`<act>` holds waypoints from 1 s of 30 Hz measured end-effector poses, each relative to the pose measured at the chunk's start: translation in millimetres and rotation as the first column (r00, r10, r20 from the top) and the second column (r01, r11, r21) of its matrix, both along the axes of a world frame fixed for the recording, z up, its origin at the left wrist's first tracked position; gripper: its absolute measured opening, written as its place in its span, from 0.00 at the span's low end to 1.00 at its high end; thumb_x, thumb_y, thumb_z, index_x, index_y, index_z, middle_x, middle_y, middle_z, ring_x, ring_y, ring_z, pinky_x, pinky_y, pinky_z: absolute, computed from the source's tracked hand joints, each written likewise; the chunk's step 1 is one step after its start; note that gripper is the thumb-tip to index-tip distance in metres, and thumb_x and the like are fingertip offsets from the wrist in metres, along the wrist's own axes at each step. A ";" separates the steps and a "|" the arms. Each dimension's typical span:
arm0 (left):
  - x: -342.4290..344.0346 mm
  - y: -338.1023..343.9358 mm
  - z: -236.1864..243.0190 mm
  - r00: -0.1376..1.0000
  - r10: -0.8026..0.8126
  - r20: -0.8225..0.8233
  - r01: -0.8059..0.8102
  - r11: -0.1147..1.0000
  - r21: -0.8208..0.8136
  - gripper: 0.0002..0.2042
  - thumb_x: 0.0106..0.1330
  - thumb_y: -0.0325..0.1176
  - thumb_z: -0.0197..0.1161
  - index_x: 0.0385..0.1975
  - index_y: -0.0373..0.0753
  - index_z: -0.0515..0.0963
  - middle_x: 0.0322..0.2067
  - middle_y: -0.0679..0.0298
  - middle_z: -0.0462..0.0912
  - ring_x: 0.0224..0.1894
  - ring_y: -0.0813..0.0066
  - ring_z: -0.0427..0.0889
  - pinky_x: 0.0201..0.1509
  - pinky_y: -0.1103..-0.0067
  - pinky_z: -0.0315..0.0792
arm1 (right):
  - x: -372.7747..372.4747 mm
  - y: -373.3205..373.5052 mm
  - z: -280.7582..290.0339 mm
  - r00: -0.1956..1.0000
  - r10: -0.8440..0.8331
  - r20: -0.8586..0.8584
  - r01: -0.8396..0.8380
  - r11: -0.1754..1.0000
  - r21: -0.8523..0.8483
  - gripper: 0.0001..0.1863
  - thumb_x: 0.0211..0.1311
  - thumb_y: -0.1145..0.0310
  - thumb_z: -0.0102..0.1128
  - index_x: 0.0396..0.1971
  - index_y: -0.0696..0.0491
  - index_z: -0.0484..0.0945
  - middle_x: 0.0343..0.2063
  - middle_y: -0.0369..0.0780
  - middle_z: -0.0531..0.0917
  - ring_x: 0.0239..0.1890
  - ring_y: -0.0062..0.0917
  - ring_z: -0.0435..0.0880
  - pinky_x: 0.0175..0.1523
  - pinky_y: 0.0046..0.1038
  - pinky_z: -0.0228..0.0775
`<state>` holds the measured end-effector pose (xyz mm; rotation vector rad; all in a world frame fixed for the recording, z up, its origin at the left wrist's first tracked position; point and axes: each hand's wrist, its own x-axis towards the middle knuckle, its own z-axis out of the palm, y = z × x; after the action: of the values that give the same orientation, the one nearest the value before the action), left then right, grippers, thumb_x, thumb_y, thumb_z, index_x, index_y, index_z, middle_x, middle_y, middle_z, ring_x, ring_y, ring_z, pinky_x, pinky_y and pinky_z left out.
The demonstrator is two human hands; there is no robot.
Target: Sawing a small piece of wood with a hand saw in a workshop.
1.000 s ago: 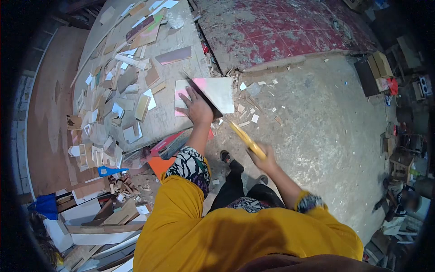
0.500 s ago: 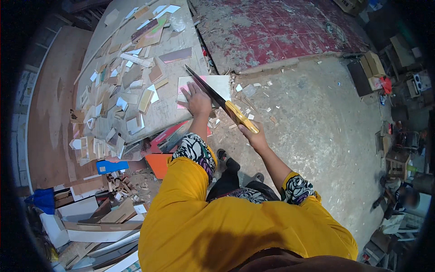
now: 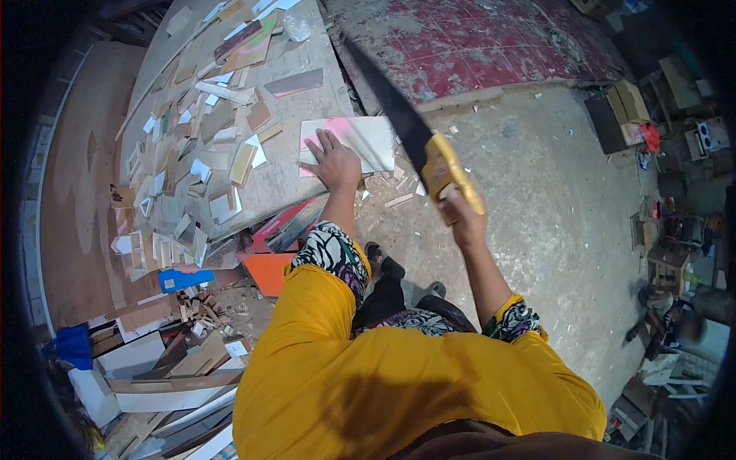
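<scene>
My left hand (image 3: 336, 162) lies with fingers spread on a flat pale board (image 3: 374, 138) that has a pink stain. The board rests at the right edge of the worktable (image 3: 291, 180), and its right end sticks out past that edge. My right hand (image 3: 462, 213) is wrapped round the yellow handle of a handsaw (image 3: 392, 96). The saw's dark blade points up and to the left, right of the board and apart from my left hand. Its tip reaches over the gap beside the red tiled floor.
Wood offcuts (image 3: 249, 161) cover much of the table. A second handsaw with a blue handle (image 3: 186, 280) and an orange panel (image 3: 264, 274) are below the table's near edge. Scrap boards (image 3: 176, 399) pile at lower left. A person (image 3: 675, 326) is at far right.
My right hand has moved the saw right and turned it so the broad side of its blade shows. My left hand remains on the board.
</scene>
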<state>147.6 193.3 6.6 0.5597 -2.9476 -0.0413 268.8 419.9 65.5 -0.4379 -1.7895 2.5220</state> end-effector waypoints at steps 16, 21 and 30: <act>49.5 -36.8 9.6 0.830 -0.476 -0.291 0.529 0.837 0.138 0.31 0.51 0.38 0.60 0.58 0.39 0.62 0.62 0.56 0.56 0.66 0.58 0.51 0.64 0.53 0.46 | 69.7 85.0 14.4 0.982 -0.138 0.127 0.111 0.973 0.203 0.09 0.51 0.66 0.62 0.27 0.55 0.73 0.18 0.29 0.72 0.19 0.12 0.68 0.25 0.15 0.59; 51.7 -30.2 0.4 0.828 -0.545 -0.130 0.559 0.820 0.123 0.35 0.44 0.44 0.69 0.55 0.42 0.65 0.56 0.62 0.64 0.61 0.60 0.60 0.62 0.55 0.52 | 59.2 73.0 28.4 0.992 -0.009 0.126 -0.030 0.951 0.309 0.09 0.50 0.65 0.63 0.23 0.55 0.74 0.18 0.29 0.71 0.19 0.12 0.66 0.24 0.16 0.57; 38.5 -25.6 10.9 0.785 -0.590 -0.191 0.616 0.775 0.138 0.27 0.42 0.43 0.69 0.43 0.39 0.72 0.44 0.61 0.73 0.52 0.59 0.69 0.54 0.60 0.63 | 49.0 52.6 12.0 0.973 0.161 0.165 -0.215 0.892 0.397 0.09 0.51 0.66 0.62 0.21 0.55 0.74 0.15 0.28 0.69 0.19 0.12 0.65 0.23 0.17 0.55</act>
<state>186.1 167.7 17.4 -0.3926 -2.8620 -0.4209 317.8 472.4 77.5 -0.4309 -2.4470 2.1630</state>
